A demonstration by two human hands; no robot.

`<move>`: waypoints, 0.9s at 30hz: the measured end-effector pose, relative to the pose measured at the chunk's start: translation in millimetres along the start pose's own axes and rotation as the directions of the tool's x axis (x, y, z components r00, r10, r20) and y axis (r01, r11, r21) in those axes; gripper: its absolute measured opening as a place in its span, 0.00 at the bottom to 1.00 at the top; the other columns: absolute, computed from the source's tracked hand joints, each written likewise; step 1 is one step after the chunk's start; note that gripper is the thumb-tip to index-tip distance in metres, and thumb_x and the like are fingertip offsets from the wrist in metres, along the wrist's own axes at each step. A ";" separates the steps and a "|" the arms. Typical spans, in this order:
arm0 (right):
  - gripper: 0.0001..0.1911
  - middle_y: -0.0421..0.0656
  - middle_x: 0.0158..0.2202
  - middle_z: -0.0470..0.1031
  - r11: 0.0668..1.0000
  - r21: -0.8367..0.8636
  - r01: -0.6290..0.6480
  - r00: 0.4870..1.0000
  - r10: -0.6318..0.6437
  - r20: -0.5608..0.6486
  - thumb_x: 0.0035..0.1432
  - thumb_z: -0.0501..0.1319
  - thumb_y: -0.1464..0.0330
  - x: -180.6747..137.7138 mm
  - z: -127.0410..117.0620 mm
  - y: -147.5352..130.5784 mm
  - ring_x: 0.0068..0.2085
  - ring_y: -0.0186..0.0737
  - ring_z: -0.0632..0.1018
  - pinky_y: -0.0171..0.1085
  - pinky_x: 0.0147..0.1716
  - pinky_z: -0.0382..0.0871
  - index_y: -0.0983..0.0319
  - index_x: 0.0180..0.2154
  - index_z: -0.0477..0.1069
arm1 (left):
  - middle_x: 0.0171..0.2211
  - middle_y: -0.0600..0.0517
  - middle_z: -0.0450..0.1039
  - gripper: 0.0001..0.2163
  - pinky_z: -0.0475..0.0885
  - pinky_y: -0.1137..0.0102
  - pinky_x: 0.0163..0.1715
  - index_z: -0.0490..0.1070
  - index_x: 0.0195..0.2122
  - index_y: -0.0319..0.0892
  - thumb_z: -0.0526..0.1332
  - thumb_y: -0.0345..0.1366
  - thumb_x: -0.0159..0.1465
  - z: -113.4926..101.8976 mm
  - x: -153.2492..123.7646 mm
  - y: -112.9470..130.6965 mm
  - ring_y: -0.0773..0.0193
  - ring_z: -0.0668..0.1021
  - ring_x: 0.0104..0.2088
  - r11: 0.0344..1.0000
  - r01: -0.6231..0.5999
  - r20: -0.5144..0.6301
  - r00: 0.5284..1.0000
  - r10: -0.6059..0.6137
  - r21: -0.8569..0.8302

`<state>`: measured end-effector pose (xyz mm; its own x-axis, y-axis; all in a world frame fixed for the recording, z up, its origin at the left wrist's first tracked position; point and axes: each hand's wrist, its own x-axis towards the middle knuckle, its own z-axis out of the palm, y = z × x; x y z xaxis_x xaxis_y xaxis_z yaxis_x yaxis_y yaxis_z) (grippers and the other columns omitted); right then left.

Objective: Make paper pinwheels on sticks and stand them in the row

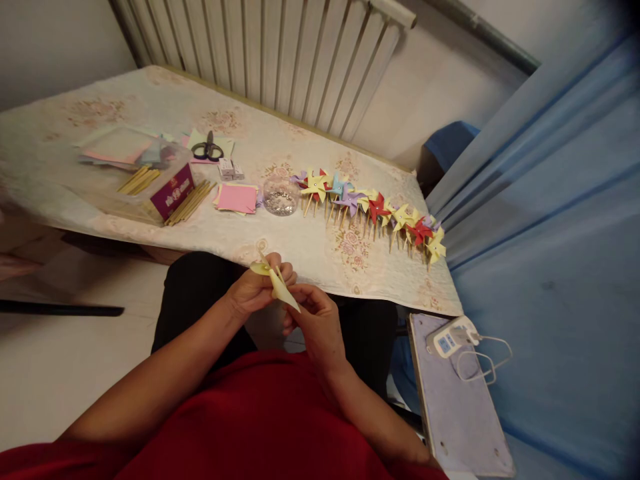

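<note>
Above my lap, just off the table's front edge, is a pale yellow paper pinwheel, seen mostly edge-on with its blades folded. My left hand is closed around it, fingers curled. From the other side my right hand pinches the lower blade between thumb and fingers. Whether a stick or pin sits inside the left fist is hidden. Finished pinwheels in yellow, red, purple and blue lie in a row on the table, sticks toward me. Left of them stands a clear round dish of small shiny pins.
Pink paper squares, small white boxes and black scissors lie on the flowered tablecloth. Wooden sticks rest beside a clear plastic box. A stool at right holds a white corded device.
</note>
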<state>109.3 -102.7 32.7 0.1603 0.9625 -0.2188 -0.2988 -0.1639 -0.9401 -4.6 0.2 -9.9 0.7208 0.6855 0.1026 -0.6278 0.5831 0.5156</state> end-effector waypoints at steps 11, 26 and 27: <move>0.08 0.36 0.26 0.72 0.999 -0.028 0.032 0.999 -0.033 -0.029 0.51 0.68 0.67 -2.0 3.2 -5.6 0.21 0.31 0.72 0.32 0.19 0.72 0.59 0.36 0.76 | 0.19 0.56 0.64 0.17 0.63 0.74 0.22 0.65 0.20 0.41 0.76 0.33 0.49 0.8 -0.6 -0.4 0.69 0.69 0.22 1.000 -0.008 -0.040 0.999 0.008 0.000; 0.07 0.35 0.27 0.75 0.993 -0.070 0.097 0.993 -0.101 -0.055 0.51 0.67 0.66 -0.8 1.4 3.2 0.21 0.29 0.72 0.30 0.20 0.70 0.58 0.36 0.77 | 0.19 0.56 0.65 0.16 0.64 0.74 0.23 0.66 0.20 0.40 0.77 0.31 0.47 8.1 2.0 -1.0 0.69 0.68 0.22 0.999 -0.043 -0.093 0.995 0.044 0.015; 0.07 0.35 0.27 0.75 0.992 -0.076 0.100 0.993 -0.104 -0.055 0.52 0.67 0.66 -0.6 1.2 3.6 0.21 0.29 0.71 0.30 0.20 0.70 0.58 0.36 0.77 | 0.19 0.56 0.64 0.16 0.64 0.74 0.23 0.67 0.20 0.40 0.77 0.31 0.47 8.0 2.3 -1.1 0.69 0.69 0.22 0.999 -0.050 -0.095 0.994 0.051 0.019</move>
<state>107.0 -103.6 29.8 0.2423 0.9610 -0.1335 -0.2087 -0.0827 -0.9745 0.1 -2.4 -3.4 0.6565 0.7529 0.0477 -0.6571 0.5396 0.5263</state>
